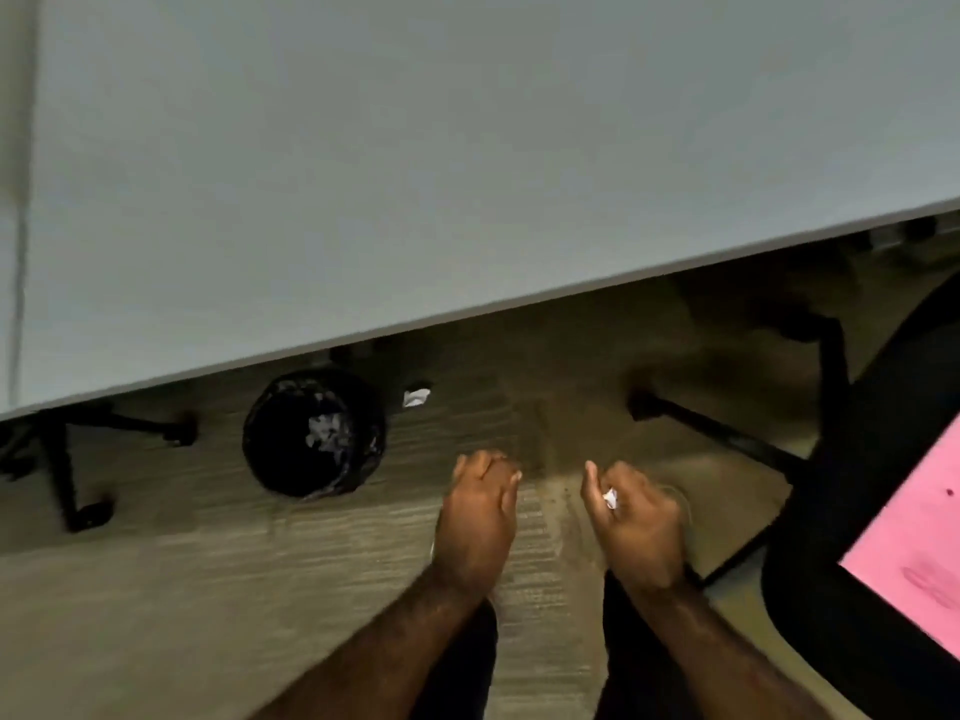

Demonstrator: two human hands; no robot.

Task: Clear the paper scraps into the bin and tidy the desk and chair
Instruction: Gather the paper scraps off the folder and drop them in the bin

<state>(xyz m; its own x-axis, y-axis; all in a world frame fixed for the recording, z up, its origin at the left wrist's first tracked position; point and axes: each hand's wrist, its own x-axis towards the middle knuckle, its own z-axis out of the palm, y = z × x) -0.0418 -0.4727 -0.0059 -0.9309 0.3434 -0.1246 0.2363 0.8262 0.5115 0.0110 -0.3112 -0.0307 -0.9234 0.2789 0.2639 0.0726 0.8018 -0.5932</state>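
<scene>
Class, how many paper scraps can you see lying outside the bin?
2: one paper scrap on the floor right of the bin, one pinched in the right hand. The closed left hand may hide more.

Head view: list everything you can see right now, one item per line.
desk: one, grey, top half
bin: one, black, lined, under the desk edge, white scraps inside
loose scrap: one, white, on floor right of bin
chair: one, black, right side
pink sheet: one, on the chair
floor: brownish carpet
held scrap: one, white, in right hand
left hand: curled, contents unclear
right hand: fingers closed round scrap
</scene>
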